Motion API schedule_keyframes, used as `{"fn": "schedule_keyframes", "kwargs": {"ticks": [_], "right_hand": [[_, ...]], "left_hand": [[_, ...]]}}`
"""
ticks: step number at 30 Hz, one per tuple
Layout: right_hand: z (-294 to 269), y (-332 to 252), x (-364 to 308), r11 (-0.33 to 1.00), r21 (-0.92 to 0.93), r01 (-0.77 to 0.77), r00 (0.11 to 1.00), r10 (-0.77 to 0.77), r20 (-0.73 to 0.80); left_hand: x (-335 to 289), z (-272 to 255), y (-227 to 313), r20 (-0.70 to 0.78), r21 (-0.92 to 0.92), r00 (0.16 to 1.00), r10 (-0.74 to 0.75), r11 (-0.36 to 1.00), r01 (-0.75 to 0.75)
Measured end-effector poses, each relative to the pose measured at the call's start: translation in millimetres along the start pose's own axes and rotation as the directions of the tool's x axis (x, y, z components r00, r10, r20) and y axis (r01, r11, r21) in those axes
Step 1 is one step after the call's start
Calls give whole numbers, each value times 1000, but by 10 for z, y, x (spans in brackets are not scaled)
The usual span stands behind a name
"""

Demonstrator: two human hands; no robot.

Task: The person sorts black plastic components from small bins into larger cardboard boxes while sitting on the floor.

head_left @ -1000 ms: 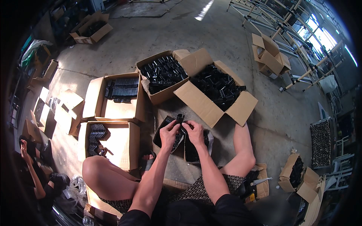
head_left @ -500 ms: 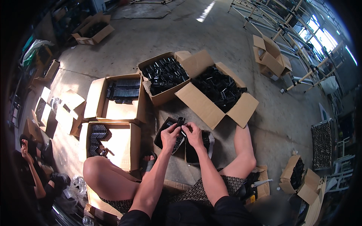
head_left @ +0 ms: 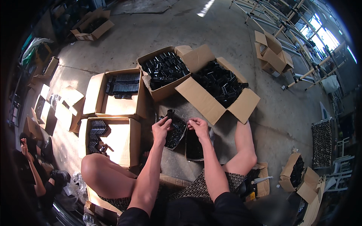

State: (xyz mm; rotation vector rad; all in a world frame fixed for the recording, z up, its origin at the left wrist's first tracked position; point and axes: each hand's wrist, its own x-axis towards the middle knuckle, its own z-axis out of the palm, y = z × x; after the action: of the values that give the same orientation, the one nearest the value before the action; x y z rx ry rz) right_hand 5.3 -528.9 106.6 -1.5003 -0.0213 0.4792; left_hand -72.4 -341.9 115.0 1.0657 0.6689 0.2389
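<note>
My left hand [head_left: 161,128] grips a short black tube-shaped fitting [head_left: 171,113], which points up past the fingers. Below it is a small open container [head_left: 182,142] with many tiny black pieces inside. My right hand [head_left: 200,128] is apart from the left, above a second small container [head_left: 186,153] with dark contents. Its thumb and fingertips are pinched together; whatever they hold, if anything, is too small to make out. Beyond my hands, one cardboard box [head_left: 166,92] and another with spread flaps [head_left: 205,103] are full of loose black fittings.
Left of my legs, two cardboard boxes [head_left: 124,109] [head_left: 130,143] hold black parts stacked in rows. A person's hands [head_left: 25,147] show at the far left. Empty-looking cartons [head_left: 273,56] stand near a tube frame [head_left: 298,81] at the upper right. A part-filled carton [head_left: 288,177] sits at the right.
My hands were together at the black fitting and have separated. The left moved slightly left with the fitting; the right let go of it and shifted a little right.
</note>
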Motion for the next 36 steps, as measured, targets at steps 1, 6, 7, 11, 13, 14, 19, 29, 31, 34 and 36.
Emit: {"fn": "schedule_keyframes", "kwargs": {"ticks": [1, 6, 7, 11, 13, 14, 19, 29, 31, 34, 36], "right_hand": [[-24, 17, 13, 1000, -14, -6, 1000, 6, 5], [48, -85, 60, 997, -67, -35, 999, 37, 33], [69, -100, 77, 997, -73, -39, 999, 42, 32], [210, -200, 117, 979, -202, 17, 994, 6, 111], [263, -227, 127, 955, -269, 121, 983, -78, 167], [317, -278, 118, 929, -345, 133, 984, -82, 159], [413, -452, 74, 858, -497, 130, 984, -52, 169], [195, -195, 153, 979, -166, -121, 939, 167, 300], [150, -108, 172, 980, -145, -137, 937, 176, 301], [163, -61, 177, 934, -356, -22, 961, 119, 251], [214, -62, 151, 875, -479, 69, 974, 46, 224]], "left_hand": [[20, -18, 2, 9, 2, 1000, -3, 1000, 3], [14, -9, 34, 23, -27, 1000, -5, 1000, 5], [1, 12, 44, 34, -29, 999, -9, 1000, 10], [-22, 60, 52, 55, -3, 998, 4, 1000, -3], [-31, 74, 35, 78, 21, 997, 9, 1000, -11], [-32, 69, 26, 73, 20, 997, 20, 1000, -21], [13, -14, -34, 73, 42, 997, 23, 999, -26], [9, -4, -50, 130, 276, 991, -6, 961, -30], [-12, 30, -11, 137, 371, 990, -25, 928, -27], [-52, 63, -4, 105, 374, 994, -28, 927, -13], [-68, 50, -15, 78, 383, 997, -16, 924, -16]]}}
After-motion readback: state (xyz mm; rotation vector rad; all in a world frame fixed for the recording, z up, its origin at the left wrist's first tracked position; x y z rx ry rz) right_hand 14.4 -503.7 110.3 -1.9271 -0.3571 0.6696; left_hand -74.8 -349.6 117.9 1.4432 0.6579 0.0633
